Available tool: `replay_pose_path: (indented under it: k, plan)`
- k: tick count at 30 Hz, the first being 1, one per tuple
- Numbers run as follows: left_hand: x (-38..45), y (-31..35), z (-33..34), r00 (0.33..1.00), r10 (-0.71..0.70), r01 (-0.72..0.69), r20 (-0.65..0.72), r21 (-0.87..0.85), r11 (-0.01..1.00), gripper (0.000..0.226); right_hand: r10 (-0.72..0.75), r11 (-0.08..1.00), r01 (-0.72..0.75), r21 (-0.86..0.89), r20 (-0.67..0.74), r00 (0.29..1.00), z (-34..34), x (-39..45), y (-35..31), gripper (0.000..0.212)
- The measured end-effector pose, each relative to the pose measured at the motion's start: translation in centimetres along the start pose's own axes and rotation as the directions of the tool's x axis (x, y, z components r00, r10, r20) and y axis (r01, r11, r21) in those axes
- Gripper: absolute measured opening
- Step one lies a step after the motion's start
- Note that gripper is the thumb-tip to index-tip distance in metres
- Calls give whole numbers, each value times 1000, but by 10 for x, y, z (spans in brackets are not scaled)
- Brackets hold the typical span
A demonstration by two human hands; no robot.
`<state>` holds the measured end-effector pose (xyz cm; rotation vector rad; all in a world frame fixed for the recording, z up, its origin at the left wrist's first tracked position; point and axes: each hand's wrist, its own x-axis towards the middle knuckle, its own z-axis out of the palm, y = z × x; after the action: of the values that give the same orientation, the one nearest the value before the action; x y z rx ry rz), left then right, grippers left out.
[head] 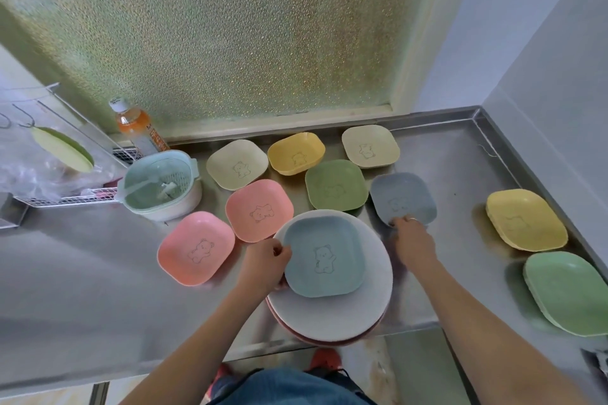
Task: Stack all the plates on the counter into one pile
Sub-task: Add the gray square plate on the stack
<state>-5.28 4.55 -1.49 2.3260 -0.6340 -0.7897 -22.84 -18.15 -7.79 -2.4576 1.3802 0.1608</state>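
A light blue square plate (324, 260) lies on a pile of round plates (348, 312) at the counter's front edge. My left hand (265, 265) grips the blue plate's left rim. My right hand (413, 240) reaches forward and its fingers curl on the near edge of a grey-blue plate (403, 196). Around them lie two pink plates (195, 251) (259, 210), two beige plates (237, 164) (370, 145), a yellow plate (296, 153) and a green plate (335, 185). Far right sit another yellow plate (524, 219) and green plate (569, 291).
A pale green colander with a lid (159, 186) stands at the left, an orange drink bottle (136, 128) behind it. A wire rack (65, 154) with a plastic bag and a green dish is further left. The steel counter (82, 289) ends in a raised rim at back and right.
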Motion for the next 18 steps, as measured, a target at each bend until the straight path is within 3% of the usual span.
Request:
replay_pose_path:
  k: [4, 6, 8, 11, 15, 18]
  plan:
    - [1, 4, 0, 999, -27, 27, 19, -17, 999, 37, 93, 990, -77, 120, -128, 987, 1, -4, 7, 18]
    - [0, 5, -1, 999, -27, 27, 26, -20, 999, 37, 92, 981, -41, 190, -267, 959, -4, -9, 7, 18]
    - [-2, 6, -1, 999, -19, 20, 27, -38, 999, 36, 25, 977, 63, 202, -405, 914, -13, -18, 3, 16]
    - [-5, 8, -2, 999, 11, -9, 38, -41, 999, 33, -106, 930, 262, 258, -494, 863, -27, -37, -7, 11]
    - [-2, 6, -3, 997, 30, -26, 68, -54, 998, 28, -334, 872, 457, 177, -468, 818, -32, -68, -19, 11]
    - [1, 3, -3, 996, 47, -42, 81, -62, 997, 25, -524, 804, 594, 7, -463, 715, -27, -88, -25, 23]
